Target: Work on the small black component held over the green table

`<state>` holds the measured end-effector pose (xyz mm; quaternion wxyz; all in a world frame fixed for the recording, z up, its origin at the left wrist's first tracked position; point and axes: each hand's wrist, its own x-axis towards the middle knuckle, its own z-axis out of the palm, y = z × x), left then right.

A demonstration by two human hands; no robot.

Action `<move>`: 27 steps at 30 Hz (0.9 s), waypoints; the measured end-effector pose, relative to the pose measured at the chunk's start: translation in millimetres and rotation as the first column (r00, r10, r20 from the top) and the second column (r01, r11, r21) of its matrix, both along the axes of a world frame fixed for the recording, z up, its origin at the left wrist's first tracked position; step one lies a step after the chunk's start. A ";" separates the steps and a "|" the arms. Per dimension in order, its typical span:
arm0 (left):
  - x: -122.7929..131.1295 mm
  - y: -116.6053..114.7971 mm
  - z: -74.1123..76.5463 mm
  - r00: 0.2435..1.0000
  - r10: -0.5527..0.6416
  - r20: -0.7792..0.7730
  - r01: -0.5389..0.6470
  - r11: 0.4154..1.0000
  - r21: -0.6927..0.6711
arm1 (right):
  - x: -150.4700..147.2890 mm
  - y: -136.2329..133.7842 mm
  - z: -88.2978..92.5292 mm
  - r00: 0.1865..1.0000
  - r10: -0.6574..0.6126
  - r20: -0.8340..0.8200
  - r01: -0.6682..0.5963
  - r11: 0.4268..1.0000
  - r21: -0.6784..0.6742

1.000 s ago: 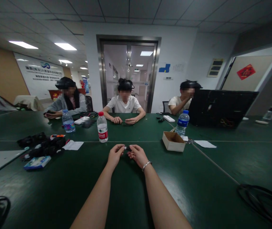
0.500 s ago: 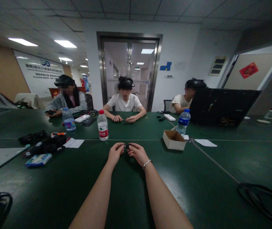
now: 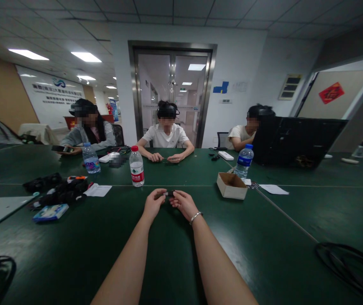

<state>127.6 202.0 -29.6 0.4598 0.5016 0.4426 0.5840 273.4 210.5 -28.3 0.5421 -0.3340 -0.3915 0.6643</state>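
Note:
Both my arms reach out over the dark green table (image 3: 280, 237). My left hand (image 3: 153, 204) and my right hand (image 3: 183, 203) meet fingertip to fingertip, pinched on a small dark object (image 3: 169, 194) held between them just above the tabletop. What the object is I cannot make out. A silver bracelet (image 3: 196, 217) circles my right wrist. A water bottle with a red cap and red label (image 3: 136, 167) stands a little beyond my left hand.
A small open cardboard box (image 3: 231, 186) sits to the right, with a blue-capped bottle (image 3: 243, 162) and an open black case (image 3: 297, 142) behind. Black gear (image 3: 57, 190) and a blue packet (image 3: 50, 212) lie left. Three people sit across the table. Black cable (image 3: 350, 267) coils at near right.
My hands stay pinched on the small object and have barely moved. The view has shifted slightly. The person at far left has raised a phone.

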 end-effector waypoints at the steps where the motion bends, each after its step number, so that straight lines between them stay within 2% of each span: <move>1: 0.1 -0.6 0.6 1.000 -0.005 -0.010 0.005 1.000 0.009 | -0.2 -0.1 0.2 1.000 0.000 -0.001 0.000 1.000 -0.003; 5: 1.2 -1.7 2.0 1.000 0.012 -0.005 -0.012 1.000 0.002 | -0.7 -0.2 0.3 1.000 0.003 0.000 -0.003 1.000 -0.010; 8: 2.5 -1.6 2.0 0.998 0.054 0.022 -0.053 0.997 -0.051 | -0.5 -0.2 0.2 1.000 0.006 0.002 -0.006 1.000 -0.011; 11: 2.8 -2.3 2.4 0.998 0.043 -0.049 -0.047 0.995 -0.083 | 0.0 -0.2 0.2 1.000 0.013 -0.005 -0.013 1.000 -0.010; 15: 1.5 -1.2 1.9 0.996 -0.020 -0.085 0.024 0.999 0.045 | -0.6 -0.4 0.4 1.000 0.001 -0.001 -0.001 1.000 0.002; 17: 1.5 0.9 0.4 0.998 0.007 -0.054 -0.003 0.997 0.083 | -1.3 -0.6 0.6 1.000 -0.003 0.004 0.003 1.000 0.004; 20: 3.1 3.0 -2.3 0.995 0.096 -0.006 -0.096 0.995 -0.018 | -1.8 -0.9 1.3 1.000 -0.005 0.005 0.005 1.000 -0.009; 23: 4.6 1.4 -3.4 0.992 0.083 -0.094 -0.092 0.991 -0.097 | -1.6 -1.3 2.2 1.000 -0.003 0.005 0.003 1.000 -0.023; 25: 4.6 -0.5 -2.9 0.985 0.060 -0.163 -0.066 0.997 -0.035 | -1.3 -1.6 2.8 1.000 -0.008 0.002 0.008 1.000 -0.021; 27: 4.2 -1.5 -1.9 0.985 0.053 -0.166 -0.044 0.998 0.054 | -1.1 -1.7 3.0 1.000 -0.015 -0.004 0.015 1.000 -0.013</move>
